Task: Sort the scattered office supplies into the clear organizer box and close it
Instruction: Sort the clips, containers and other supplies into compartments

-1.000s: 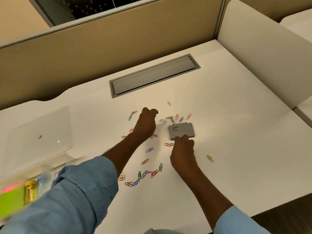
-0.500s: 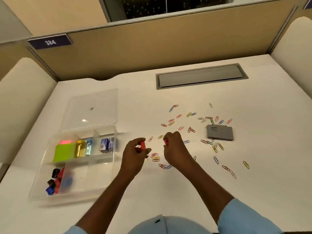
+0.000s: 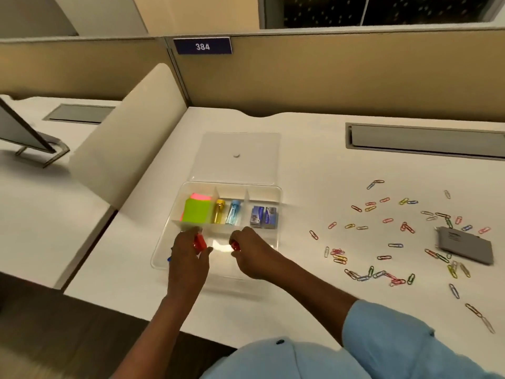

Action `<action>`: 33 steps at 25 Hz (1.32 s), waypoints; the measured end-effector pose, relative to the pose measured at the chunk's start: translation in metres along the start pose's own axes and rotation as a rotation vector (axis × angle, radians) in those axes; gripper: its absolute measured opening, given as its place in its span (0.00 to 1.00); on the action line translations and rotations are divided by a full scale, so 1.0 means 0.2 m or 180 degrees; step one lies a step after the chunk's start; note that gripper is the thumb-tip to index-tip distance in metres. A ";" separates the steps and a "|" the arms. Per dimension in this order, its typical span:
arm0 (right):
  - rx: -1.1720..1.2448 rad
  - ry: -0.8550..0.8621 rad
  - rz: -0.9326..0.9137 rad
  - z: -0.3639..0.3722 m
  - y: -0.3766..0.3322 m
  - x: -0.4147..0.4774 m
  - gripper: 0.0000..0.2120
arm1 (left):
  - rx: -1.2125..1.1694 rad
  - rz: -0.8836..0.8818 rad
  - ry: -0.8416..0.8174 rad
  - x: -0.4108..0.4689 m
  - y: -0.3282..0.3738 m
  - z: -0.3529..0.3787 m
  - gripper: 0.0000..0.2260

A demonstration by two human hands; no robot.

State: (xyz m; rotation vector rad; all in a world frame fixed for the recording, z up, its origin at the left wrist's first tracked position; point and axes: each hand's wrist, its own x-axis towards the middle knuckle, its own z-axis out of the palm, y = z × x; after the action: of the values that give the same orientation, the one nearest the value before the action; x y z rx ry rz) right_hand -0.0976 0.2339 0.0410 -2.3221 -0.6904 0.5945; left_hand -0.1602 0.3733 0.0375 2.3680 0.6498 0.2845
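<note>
Lower centre, above the organizer box (image 3: pixel 279 199): our left hand (image 3: pixel 188 253), right hand (image 3: pixel 252 254) each side-pinch a seemingly light, stiff red item (image 3: pixel 199 242)

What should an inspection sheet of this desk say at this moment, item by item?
Surface: white desk with a grey hatch set in it.
Job's things: clear organizer box, its lid lying open behind it; the back compartments hold sticky notes, two tubes and small blue boxes.
Clutter: coloured paper clips scattered right of the box, a grey flat pack among them.
Hands: left hand pinches a red piece, right hand pinches a second red piece, both over the front compartment.
Cables: nothing seen.
Surroundings: beige partitions, plate 384, monitor on the neighbouring desk.
</note>
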 end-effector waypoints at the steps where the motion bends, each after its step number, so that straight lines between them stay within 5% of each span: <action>1: -0.0109 -0.0075 -0.0123 0.05 -0.06 0.06 0.09 | 0.0144 -0.0003 -0.0032 0.03 -0.06 -0.04 0.21; 9: -0.0683 -0.0135 -0.0639 0.22 -0.30 0.34 0.23 | 0.1091 0.0226 -0.0341 0.21 -0.26 -0.20 0.09; 16: -0.0425 -0.0178 -0.0528 0.29 -0.28 0.35 0.27 | 0.1022 0.0089 -0.0462 0.21 -0.30 -0.15 0.18; 19: -0.0436 0.0102 -0.0530 0.25 -0.23 0.32 0.24 | 0.0905 0.0193 -0.0394 0.20 -0.26 -0.11 0.15; 29: -0.0093 0.0994 0.0339 -0.07 0.18 0.04 0.21 | 0.0190 0.1354 -0.0917 0.09 0.17 0.25 0.10; 33: 0.0096 0.1477 0.0905 -0.21 0.45 -0.15 0.21 | -0.0072 0.1349 -0.1287 0.01 0.46 0.44 0.13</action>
State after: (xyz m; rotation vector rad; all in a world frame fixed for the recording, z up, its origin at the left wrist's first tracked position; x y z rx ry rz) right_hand -0.0666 0.1371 0.0157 -2.4216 -0.1364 0.1659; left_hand -0.0928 0.2661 0.0297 2.4230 -0.0467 -0.0126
